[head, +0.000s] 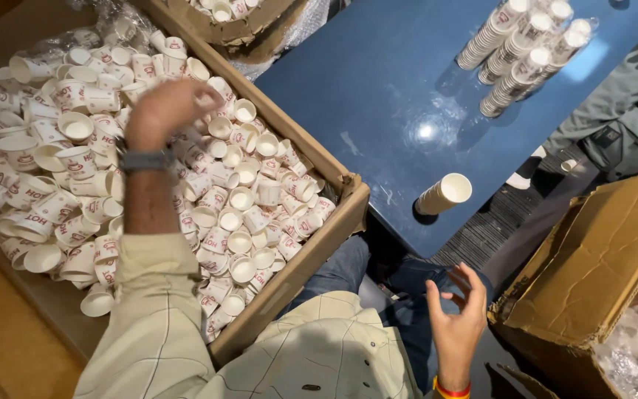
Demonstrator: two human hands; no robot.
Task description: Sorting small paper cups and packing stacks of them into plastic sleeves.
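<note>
A big cardboard box (pixel 311 255) on my left is heaped with several small white paper cups (pixel 241 199) printed in red. My left hand (pixel 165 111), with a dark watch on the wrist, hovers over the heap, blurred, its fingers curled together; whether it holds a cup is unclear. My right hand (pixel 458 319) is held up over my lap with the palm facing up, the fingers spread and nothing in it. On the edge of the blue table (pixel 378 96), a short stack of cups (pixel 444 193) lies on its side.
Three long cup stacks (pixel 522 55) lie at the table's far side. Another person in a grey jacket (pixel 629 103) sits at the right. An open cardboard box (pixel 599 258) with clear plastic stands at the lower right. A second box of cups (pixel 234 26) is at the top.
</note>
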